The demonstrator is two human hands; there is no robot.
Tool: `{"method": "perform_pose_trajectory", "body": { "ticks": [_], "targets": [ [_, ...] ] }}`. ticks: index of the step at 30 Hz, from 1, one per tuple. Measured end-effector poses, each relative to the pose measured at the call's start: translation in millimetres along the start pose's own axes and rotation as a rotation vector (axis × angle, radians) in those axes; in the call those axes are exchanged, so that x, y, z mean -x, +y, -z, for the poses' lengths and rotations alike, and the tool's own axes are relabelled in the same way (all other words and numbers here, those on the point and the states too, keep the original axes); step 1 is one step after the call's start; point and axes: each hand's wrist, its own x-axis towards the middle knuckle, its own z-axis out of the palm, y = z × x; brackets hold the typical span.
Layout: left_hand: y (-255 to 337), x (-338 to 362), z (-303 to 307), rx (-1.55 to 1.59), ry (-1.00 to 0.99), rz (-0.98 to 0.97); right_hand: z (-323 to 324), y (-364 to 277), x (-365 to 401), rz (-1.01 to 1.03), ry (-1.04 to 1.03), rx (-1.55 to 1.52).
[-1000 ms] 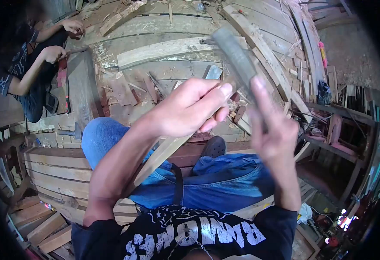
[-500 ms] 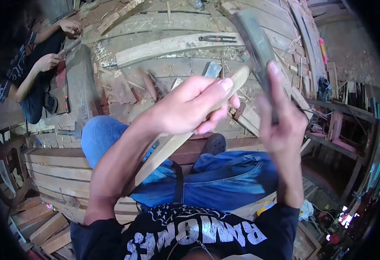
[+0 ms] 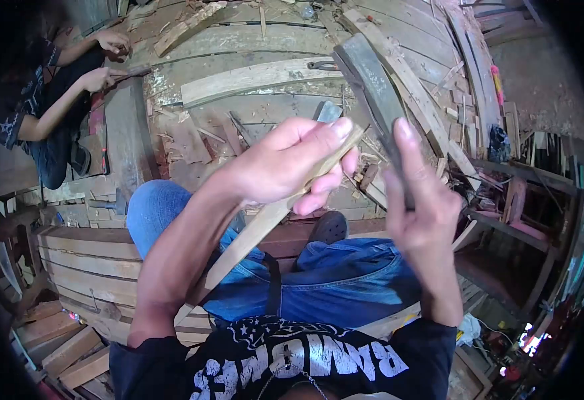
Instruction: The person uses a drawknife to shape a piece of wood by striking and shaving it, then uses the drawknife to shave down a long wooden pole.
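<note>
My left hand (image 3: 292,160) is closed around a long, narrow wooden strip (image 3: 255,237). The strip runs from its upper end by my thumb down toward my left forearm, across my lap. In my right hand (image 3: 429,210) is a dark machete (image 3: 372,80) with a broad, blunt-ended blade pointing up and left. My index finger lies along the blade, and my palm hides its handle. The blade is just right of the strip's upper end, with a small gap between them.
Pincers (image 3: 322,65) lie by a curved plank (image 3: 239,83) on the plank floor, partly behind the blade. A long board (image 3: 412,87) and wood scraps lie around. At left, a co-worker's hands (image 3: 99,79) work by a thick timber (image 3: 125,123). A wooden frame (image 3: 512,223) stands at right.
The machete has shifted left and slightly down with my right hand. The strip's upper end has moved slightly left and down. The co-worker's hands have moved too.
</note>
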Motion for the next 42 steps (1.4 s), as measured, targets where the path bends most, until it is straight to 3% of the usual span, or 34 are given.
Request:
{"method": "perform_pose_trajectory", "body": {
  "ticks": [2,4,8,10,14,16,19,20,25,28,30,32,34,36,38,40,42],
  "targets": [
    [-2,-3,0,0.005,0.002,-0.021,-9,19,-8,0.074,0.171,0.014],
    [0,-4,0,0.006,-0.006,-0.024,-4,9,2,0.037,0.082,0.042],
    [-2,0,-1,0.101,0.043,-0.015,-8,14,-10,0.122,0.177,-0.037],
    [3,2,3,0.223,-0.133,0.025,0,1,-4,0.091,0.134,0.013],
    [-1,-3,7,0.183,-0.107,0.024,-4,16,-13,0.118,0.176,0.018],
    [1,-2,4,0.215,-0.123,0.026,10,-2,-3,-0.015,-0.015,0.041],
    [-1,-2,5,0.214,-0.069,0.026,5,8,-2,0.027,-0.016,0.033],
    [-1,0,5,0.216,-0.065,0.029,9,2,-10,-0.052,-0.031,-0.025],
    [0,-5,7,0.287,-0.138,-0.015,8,2,0,0.033,-0.066,0.067],
    [-3,-5,5,0.313,-0.141,0.002,5,1,-4,0.001,0.049,-0.041],
    [-6,-4,8,0.485,-0.342,-0.032,11,-9,-2,0.094,-0.020,0.001],
    [-9,-5,7,0.507,-0.238,0.008,6,4,-6,0.004,-0.023,0.006],
    [-15,-11,12,0.610,-0.361,-0.009,-2,7,-11,0.100,0.160,-0.011],
    [-8,-7,5,0.556,-0.321,-0.021,-2,4,-11,0.109,0.167,0.018],
    [-1,-3,1,0.385,-0.127,0.041,-5,3,-10,0.119,0.177,0.036],
    [2,0,-2,0.284,-0.103,0.013,-7,6,-7,0.076,0.142,0.043],
    [4,2,-7,-0.111,0.061,-0.022,-9,6,-8,0.079,0.151,0.027]
  ]
}}
